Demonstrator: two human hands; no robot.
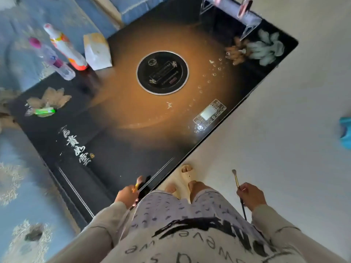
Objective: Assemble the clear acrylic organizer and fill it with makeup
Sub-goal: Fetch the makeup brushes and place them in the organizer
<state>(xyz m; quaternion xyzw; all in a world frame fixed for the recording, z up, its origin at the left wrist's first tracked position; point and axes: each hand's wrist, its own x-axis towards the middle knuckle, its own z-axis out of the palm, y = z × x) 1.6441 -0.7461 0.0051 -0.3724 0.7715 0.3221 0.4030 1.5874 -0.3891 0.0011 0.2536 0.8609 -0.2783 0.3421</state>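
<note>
Right hand (251,194) grips a slim makeup brush (236,179), bristles up. Left hand (127,194) curls round blurred dark items (143,187). Well ahead of both grips, the clear acrylic organizer (230,11) stands at the far corner of the table (114,149), holding a pink stick (245,6).

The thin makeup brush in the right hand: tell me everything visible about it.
A slim makeup brush with a small pale flat tip, gold-coloured ferrule and thin black handle. The right hand grips it near mid-length, tip pointing up-frame, handle end sticking out below the hand. It is held over the pale floor, touching nothing else.
</note>
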